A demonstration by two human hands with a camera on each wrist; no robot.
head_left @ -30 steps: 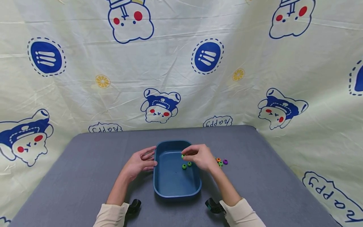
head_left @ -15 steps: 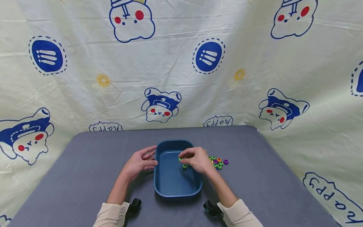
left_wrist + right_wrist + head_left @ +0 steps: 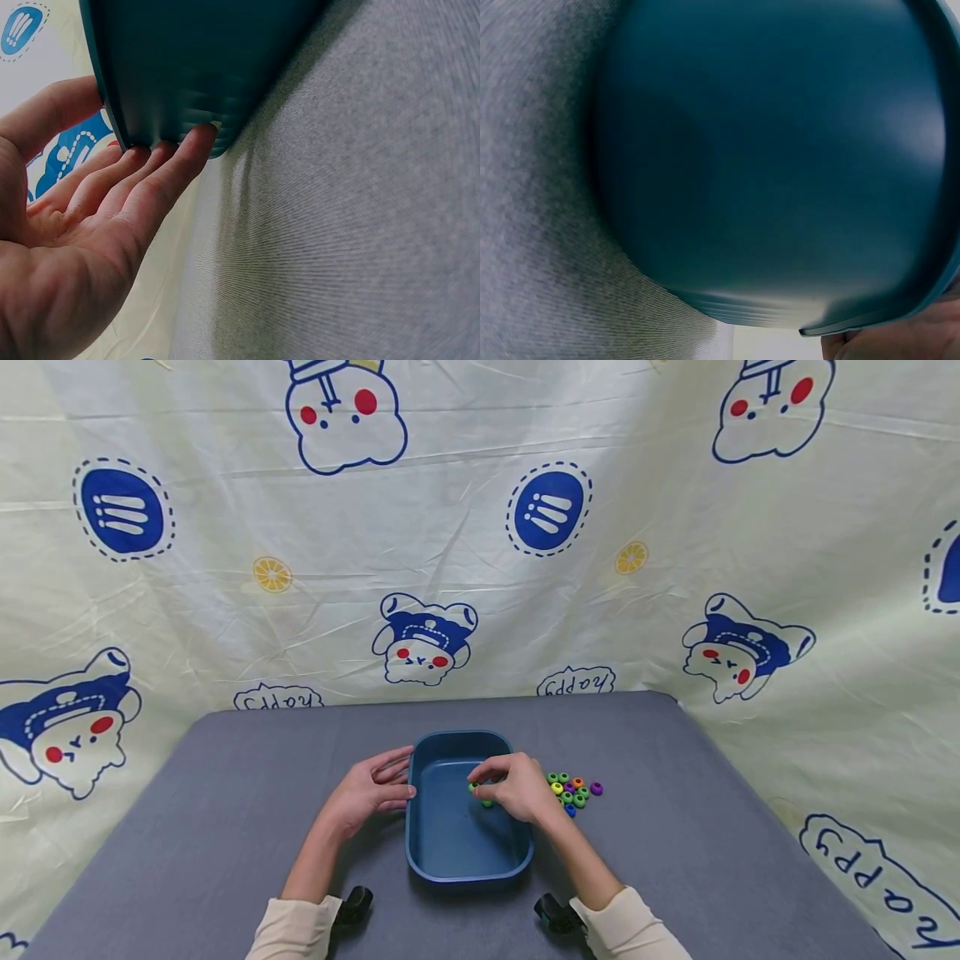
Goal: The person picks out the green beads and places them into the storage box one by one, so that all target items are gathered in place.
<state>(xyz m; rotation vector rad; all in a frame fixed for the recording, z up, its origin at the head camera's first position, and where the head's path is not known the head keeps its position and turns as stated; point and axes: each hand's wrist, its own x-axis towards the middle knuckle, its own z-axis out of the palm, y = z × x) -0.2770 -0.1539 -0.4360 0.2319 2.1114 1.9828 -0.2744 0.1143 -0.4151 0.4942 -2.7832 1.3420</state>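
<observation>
My left hand (image 3: pixel 369 795) rests at the left side of a blue rectangular tray (image 3: pixel 468 856). In the left wrist view its straight fingers (image 3: pixel 176 176) touch the tray's outer wall (image 3: pixel 187 52), and the thumb lies at the rim. Over the tray my right hand (image 3: pixel 519 788) pinches a green bead (image 3: pixel 473 787) between thumb and fingertips. Another green bead (image 3: pixel 487 804) shows on the tray floor below, partly covered by that hand. The right wrist view is mostly filled by the tray's outer wall (image 3: pixel 780 150); a bit of the right hand (image 3: pixel 907 337) shows past the rim.
Right of the tray, several loose beads lie on the grey tabletop (image 3: pixel 645 860), among them a yellow bead (image 3: pixel 557 788), an orange bead (image 3: pixel 578 782), a purple bead (image 3: pixel 596 788) and a blue bead (image 3: pixel 570 811). A printed curtain (image 3: pixel 480 543) hangs behind.
My right hand has moved slightly left and toward me over the tray with the green bead, uncovering more of the loose beads. The left hand and tray have stayed put.
</observation>
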